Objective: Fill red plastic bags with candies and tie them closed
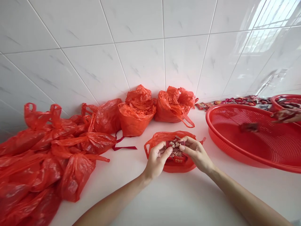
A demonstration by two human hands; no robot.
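Note:
A small dark red wrapped packet [174,144] with pale characters is pinched between my two hands. My left hand [157,158] grips its left end between thumb and fingers. At the other end, my right hand [195,151] has thumb and fingers closed on it. Directly below lies an opened red plastic bag [162,137], its mouth spread wide. Inside the bag are several similar packets [180,160], partly hidden by my hands.
Several knotted red bags [77,172] pile up at left. Two red bundles [135,119] stand by the tiled wall, near a dark red ribbon [124,147]. At right, another person's hand [295,117] holds packets over a red basket [225,147]; a blurred packet [249,127] is there.

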